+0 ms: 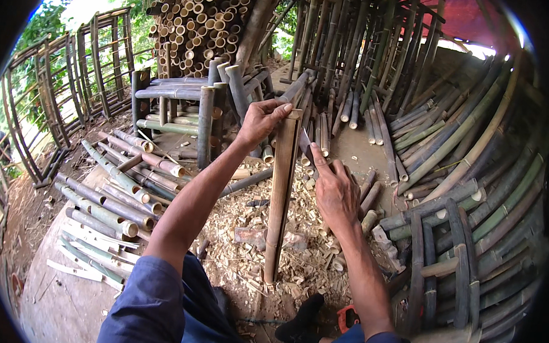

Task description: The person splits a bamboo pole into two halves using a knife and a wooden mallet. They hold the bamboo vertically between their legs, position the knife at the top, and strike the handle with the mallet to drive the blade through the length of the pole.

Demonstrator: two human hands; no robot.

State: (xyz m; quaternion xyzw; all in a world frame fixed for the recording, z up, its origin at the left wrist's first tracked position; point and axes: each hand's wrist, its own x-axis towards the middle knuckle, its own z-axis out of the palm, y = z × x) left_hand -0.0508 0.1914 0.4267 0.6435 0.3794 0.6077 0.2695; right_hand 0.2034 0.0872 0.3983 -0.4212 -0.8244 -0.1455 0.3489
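Note:
A split bamboo piece (281, 196) stands upright in front of me, its lower end down among the shavings. My left hand (261, 123) is closed at its upper end, with thumb and fingertips on the top edge. In my right hand (336, 192) is a knife (304, 141), the fingers wrapped round its handle and the index finger stretched along it. The blade points up and lies close against the right side of the bamboo, near the top. Whether the edge touches it, I cannot tell.
Bamboo shavings (251, 216) cover the ground. Cut bamboo tubes (110, 207) lie at the left, with a bamboo bench frame (173, 95) behind. Long poles (465, 161) and a small bamboo frame (445, 265) fill the right. A red handle (346, 319) lies by my foot.

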